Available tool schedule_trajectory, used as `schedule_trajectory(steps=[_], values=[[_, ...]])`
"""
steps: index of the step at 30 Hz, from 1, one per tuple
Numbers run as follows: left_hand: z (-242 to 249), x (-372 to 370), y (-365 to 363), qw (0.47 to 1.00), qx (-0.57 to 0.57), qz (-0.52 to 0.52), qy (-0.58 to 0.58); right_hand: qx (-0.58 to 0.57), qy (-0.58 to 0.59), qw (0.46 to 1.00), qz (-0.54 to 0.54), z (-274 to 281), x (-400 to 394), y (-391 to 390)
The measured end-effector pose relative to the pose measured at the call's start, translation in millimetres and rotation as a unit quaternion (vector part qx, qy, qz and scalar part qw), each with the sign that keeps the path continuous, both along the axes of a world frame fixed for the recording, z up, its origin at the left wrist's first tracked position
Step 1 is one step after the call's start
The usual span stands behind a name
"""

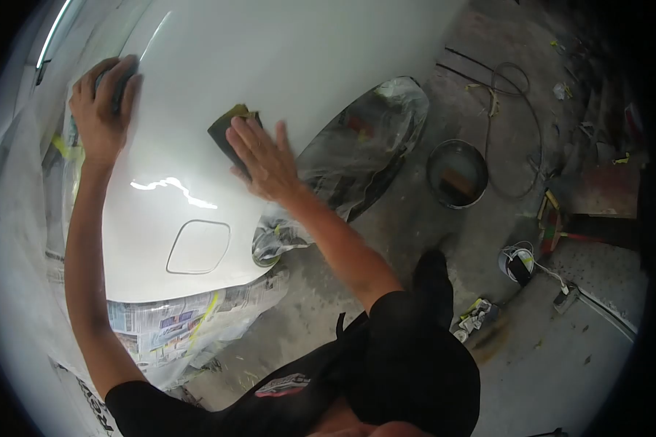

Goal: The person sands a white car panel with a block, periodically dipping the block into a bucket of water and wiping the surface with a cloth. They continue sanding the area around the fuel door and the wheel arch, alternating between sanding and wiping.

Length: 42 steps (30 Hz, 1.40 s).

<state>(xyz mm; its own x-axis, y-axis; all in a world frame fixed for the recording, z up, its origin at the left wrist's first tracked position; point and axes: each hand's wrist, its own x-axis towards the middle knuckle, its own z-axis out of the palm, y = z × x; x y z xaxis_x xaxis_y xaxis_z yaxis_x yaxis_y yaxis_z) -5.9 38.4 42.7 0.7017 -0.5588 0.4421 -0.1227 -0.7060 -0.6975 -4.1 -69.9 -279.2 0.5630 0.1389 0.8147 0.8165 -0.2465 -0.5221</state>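
A glossy white car body panel [219, 65] with a fuel filler flap [199, 247] fills the upper left. Against it, my right hand [268, 162] presses a folded sheet of dark sandpaper [226, 136], its fingers long and close together over it. Farther left, at the panel's edge, the fingers of my left hand [100, 109] curl around a dark, rounded pad [119, 79]; its exact kind is hard to make out. Beside my right forearm, clear plastic film [372, 131] covers the wheel area.
A round black tub of water [457, 175] with a brown block in it stands on the concrete floor. A thin hose [538, 138] loops behind it. Newspaper masking [168, 324] hangs below the panel. A white cable reel [517, 264] and crumpled litter [476, 318] lie near my feet.
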Motion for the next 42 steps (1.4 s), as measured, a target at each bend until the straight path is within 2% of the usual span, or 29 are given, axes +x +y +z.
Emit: schedule_trajectory(steps=[2, 5, 8, 10, 11, 12, 14, 15, 17, 18, 19, 21, 23, 24, 26, 27, 30, 31, 33, 35, 38, 39, 41, 42], values=[[-1, 0, 4, 1.0, 0.0, -0.006, 0.006, 0.031, 0.024, 0.998, -0.047, 7, 62, -39], [-1, 8, 3, 1.0, 0.01, -0.013, 0.008, 0.202, 0.205, 0.95, -0.123, 24, 191, -96], [2, 0, 4, 1.0, 0.004, -0.009, 0.02, 0.163, 0.338, 0.897, -0.233, 46, 205, -81], [1, 4, 1, 1.0, -0.009, -0.023, 0.018, 0.175, 0.126, 0.967, -0.137, 47, 127, -47], [2, 5, -1, 1.0, -0.007, -0.017, 0.014, 0.047, 0.123, 0.987, -0.094, 54, 70, -30], [2, 4, -3, 1.0, -0.006, -0.01, 0.012, -0.085, 0.062, 0.994, 0.001, 45, 20, -9], [0, 2, -4, 1.0, -0.001, -0.004, 0.009, 0.033, -0.049, 0.993, 0.099, 31, -7, 0], [0, 3, -5, 1.0, -0.002, -0.006, 0.007, 0.025, -0.049, 0.993, 0.109, 20, 13, -6], [0, 3, -3, 1.0, -0.007, -0.006, 0.014, 0.073, 0.028, 0.996, -0.041, 28, 95, -45], [-1, 3, -1, 1.0, -0.012, -0.006, 0.016, 0.181, 0.069, 0.978, -0.082, 34, 141, -67], [0, 3, 1, 1.0, -0.017, -0.006, 0.017, 0.221, 0.141, 0.957, -0.122, 34, 187, -87], [-1, 4, 3, 1.0, -0.015, -0.005, 0.014, 0.173, 0.349, 0.907, -0.161, 35, 230, -110], [0, 3, 1, 1.0, -0.003, -0.004, 0.01, 0.249, 0.246, 0.915, -0.201, 33, 194, -79], [0, 3, -1, 1.0, 0.001, -0.002, 0.01, 0.217, 0.212, 0.942, -0.143, 26, 151, -65], [0, 3, -3, 1.0, 0.007, -0.002, 0.008, 0.085, 0.179, 0.975, -0.102, 1, 40, -22], [-1, 1, -4, 1.0, 0.013, 0.003, 0.004, 0.124, 0.1, 0.986, -0.054, -22, -7, -2], [-1, 4, -1, 1.0, 0.018, 0.005, 0.001, 0.076, 0.112, 0.989, -0.057, -51, 12, -19], [0, 4, -1, 1.0, 0.009, 0.001, 0.009, 0.286, 0.189, 0.936, -0.074, -32, 65, -43], [-1, 7, 3, 1.0, 0.011, -0.006, 0.016, 0.41, 0.365, 0.833, -0.071, -46, 175, -111], [3, 6, 4, 0.999, 0.032, -0.006, 0.02, 0.325, 0.392, 0.854, -0.107, -46, 215, -136], [1, 5, 2, 0.999, 0.045, 0.004, 0.007, 0.304, 0.254, 0.906, -0.15, -52, 141, -71], [2, 5, -1, 0.999, 0.043, 0.011, 0.008, 0.277, 0.231, 0.923, -0.134, -39, 89, -54], [1, 2, -4, 0.999, 0.037, 0.029, 0.014, 0.268, 0.143, 0.952, 0.034, -35, 3, -30], [1, 2, -5, 0.999, 0.037, 0.026, 0.015, 0.136, 0.144, 0.979, 0.039, -46, -25, -20]])
